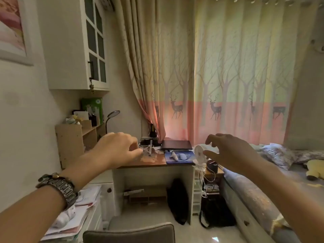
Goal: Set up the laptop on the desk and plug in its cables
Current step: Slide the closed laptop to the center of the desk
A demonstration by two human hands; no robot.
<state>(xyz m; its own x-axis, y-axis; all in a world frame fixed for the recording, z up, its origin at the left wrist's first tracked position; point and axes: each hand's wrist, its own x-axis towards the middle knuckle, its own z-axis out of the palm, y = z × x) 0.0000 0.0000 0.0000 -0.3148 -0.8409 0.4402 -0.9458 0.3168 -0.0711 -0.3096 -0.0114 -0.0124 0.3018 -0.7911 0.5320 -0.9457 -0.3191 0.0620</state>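
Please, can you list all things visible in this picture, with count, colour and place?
laptop: 1, dark, closed, back of desk
desk: 1, brown top, under curtain
mouse: 1, white, on blue pad
mouse pad: 1, blue, desk right
fan: 1, white, desk right edge
lamp: 1, dark, desk left
curtain: 1, cream and pink, deer print
chair: 1, grey, bottom
left hand: 1, watch on wrist, fingers curled
right hand: 1, open, near fan
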